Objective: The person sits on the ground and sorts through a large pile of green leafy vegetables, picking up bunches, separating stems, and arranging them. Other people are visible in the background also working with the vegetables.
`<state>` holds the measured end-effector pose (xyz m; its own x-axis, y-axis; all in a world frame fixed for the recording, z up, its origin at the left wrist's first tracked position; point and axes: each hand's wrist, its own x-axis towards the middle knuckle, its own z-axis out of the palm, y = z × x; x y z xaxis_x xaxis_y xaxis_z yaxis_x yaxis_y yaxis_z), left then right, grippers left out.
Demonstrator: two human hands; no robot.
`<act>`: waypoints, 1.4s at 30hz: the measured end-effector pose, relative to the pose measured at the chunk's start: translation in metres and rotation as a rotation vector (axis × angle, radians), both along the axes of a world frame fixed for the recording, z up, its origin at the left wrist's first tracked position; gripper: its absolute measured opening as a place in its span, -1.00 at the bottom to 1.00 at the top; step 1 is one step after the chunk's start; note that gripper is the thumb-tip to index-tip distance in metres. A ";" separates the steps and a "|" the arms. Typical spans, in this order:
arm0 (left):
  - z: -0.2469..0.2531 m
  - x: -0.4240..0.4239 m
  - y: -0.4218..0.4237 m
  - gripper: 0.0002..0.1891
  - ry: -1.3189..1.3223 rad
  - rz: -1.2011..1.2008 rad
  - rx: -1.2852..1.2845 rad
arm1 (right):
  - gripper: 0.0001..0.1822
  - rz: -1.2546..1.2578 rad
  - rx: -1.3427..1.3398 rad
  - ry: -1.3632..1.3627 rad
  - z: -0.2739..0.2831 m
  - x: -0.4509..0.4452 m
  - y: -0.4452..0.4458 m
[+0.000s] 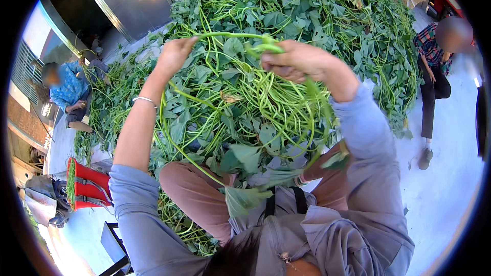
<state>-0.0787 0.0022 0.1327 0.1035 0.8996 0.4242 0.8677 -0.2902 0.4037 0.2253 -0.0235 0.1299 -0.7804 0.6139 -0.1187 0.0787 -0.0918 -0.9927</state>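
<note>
Between my two raised hands a long green leaf stalk or vine point(230, 35) is stretched in a low arch. My left hand point(174, 55) pinches one end of it, and the stem also hangs down below that hand. The other end meets my right hand point(293, 59), whose fingers are closed around a small bunch of green stems point(268, 48), slightly blurred. Beneath my hands lies a tangle of stripped-looking stems point(276, 99) on top of leafy vines. A broad green leaf point(243, 201) hangs over my lap.
A large heap of leafy vines point(299, 11) rises ahead. One person in a blue patterned shirt point(71, 88) sits at the left, another in a plaid shirt point(429, 42) at the right. A red basket point(90, 186) with straps and greens stands at lower left, near a parked scooter point(46, 199).
</note>
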 end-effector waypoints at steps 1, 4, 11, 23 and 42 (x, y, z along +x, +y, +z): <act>0.009 -0.027 0.002 -0.49 -0.132 0.125 -0.151 | -0.79 -0.083 0.049 -0.018 0.015 0.026 -0.004; 0.013 -0.004 -0.003 -0.56 -0.756 -0.018 -0.429 | -0.82 -0.267 0.104 0.239 0.020 0.040 -0.005; 0.028 0.095 -0.013 -0.80 -0.625 -0.399 -0.519 | -0.74 -0.221 -0.156 0.279 -0.057 -0.086 0.003; -0.031 0.072 -0.045 -0.52 -0.029 0.267 0.061 | -0.69 -0.100 -0.154 0.079 -0.068 -0.088 -0.029; 0.021 0.058 0.022 -0.34 -0.169 0.228 0.129 | -0.74 -0.169 0.224 0.106 -0.104 -0.145 -0.047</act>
